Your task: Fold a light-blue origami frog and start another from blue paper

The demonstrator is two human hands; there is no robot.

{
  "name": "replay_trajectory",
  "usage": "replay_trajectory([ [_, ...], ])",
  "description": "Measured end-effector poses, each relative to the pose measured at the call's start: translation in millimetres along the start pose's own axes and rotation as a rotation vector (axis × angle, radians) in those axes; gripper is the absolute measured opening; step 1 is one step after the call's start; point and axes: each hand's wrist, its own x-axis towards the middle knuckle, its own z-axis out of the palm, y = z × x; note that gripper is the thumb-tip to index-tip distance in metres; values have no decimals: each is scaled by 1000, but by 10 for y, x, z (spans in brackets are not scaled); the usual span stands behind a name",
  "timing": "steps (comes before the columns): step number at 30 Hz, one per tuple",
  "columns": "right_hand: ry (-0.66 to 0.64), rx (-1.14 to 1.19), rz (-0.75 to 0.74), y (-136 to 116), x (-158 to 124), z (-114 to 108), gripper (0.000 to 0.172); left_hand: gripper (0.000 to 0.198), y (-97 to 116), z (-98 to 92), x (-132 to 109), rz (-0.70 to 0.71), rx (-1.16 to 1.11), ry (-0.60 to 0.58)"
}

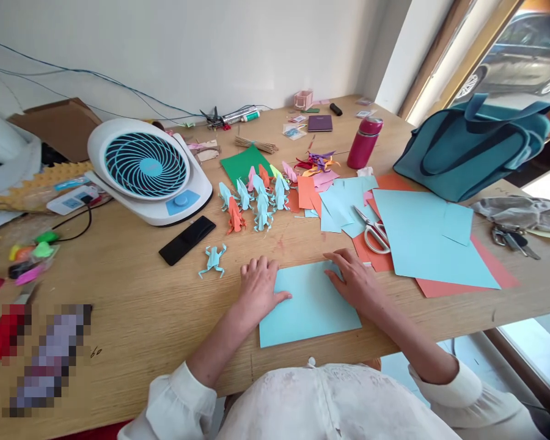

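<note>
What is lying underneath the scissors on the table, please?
The scissors lie on overlapping paper: the blades on a light blue sheet, the handles over an orange sheet. Anything beneath those sheets is covered and cannot be seen.

Matt paper sheet (309, 305), wood table (132, 305)

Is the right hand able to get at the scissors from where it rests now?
Probably yes. The right hand lies flat on the blue sheet, and the scissors lie uncovered just beyond its fingers, with nothing between them.
</note>
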Motion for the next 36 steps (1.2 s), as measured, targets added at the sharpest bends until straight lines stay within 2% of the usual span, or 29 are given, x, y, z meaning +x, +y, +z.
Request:
replay_trajectory([
  [6, 46, 99, 52, 164, -55, -39, 32, 61, 98, -144, 152, 10, -35, -149],
  [8, 90, 81, 72, 269, -19, -140, 31, 49, 65, -171, 174, 29, -89, -213],
  [10, 135, 25, 133, 393, 51, -279, 29, 27, -4, -199, 195, 95, -147, -259],
  [13, 156, -118, 327, 573, 200, -482, 28, 15, -134, -242, 224, 163, -248, -320],
  [17, -4, -343, 562, 732, 405, -596, 33, 10, -296, -267, 234, 237, -398, -482],
  [20, -72, -406, 641, 801, 504, -572, 37, 14, -400, -213, 227, 265, -552, -623],
  [23, -93, -424, 686, 853, 551, -534, 39, 22, -451, -119, 211, 225, -721, -721],
  [25, -106, -421, 691, 880, 562, -521, 40, 25, -431, -68, 195, 198, -787, -709],
  [30, -84, -368, 644, 926, 540, -524, 38, 20, -334, -36, 169, 198, -786, -601],
  [33, 40, -189, 549, 933, 515, -554, 32, 27, -414, -69, 177, 144, -989, -622],
  [36, 241, 200, 441, 882, 514, -618, 28, 41, -543, -122, 198, 59, -1260, -560],
])
